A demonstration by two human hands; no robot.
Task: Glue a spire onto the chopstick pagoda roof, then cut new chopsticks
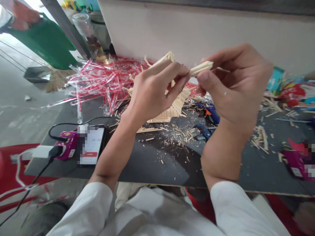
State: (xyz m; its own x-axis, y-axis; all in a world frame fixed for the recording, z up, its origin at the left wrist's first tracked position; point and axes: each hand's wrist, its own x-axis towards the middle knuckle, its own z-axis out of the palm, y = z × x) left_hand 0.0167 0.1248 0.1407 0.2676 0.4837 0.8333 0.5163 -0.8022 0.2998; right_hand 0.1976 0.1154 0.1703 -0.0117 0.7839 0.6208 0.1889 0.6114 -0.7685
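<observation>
A short bundle of pale wooden sticks (200, 68) is raised above the table between my two hands. My left hand (155, 87) is closed, its thumb and fingertips pinching the bundle's left end. From the other side, my right hand (236, 75) grips the bundle between thumb and fingers. Behind and below my left hand is a structure of the same sticks (178, 106), with flat panels of sticks laid side by side. Much of that structure is hidden by the hand, and stick ends (169, 55) show above the knuckles.
Red-and-clear plastic wrappers (103, 82) heap at the left back. A blue tool with an orange part (211, 113) and a blue-handled cutter (205, 131) lie amid wood scraps (180, 134). Nearer left are a phone (92, 144) and a purple power adapter (67, 144) with cables.
</observation>
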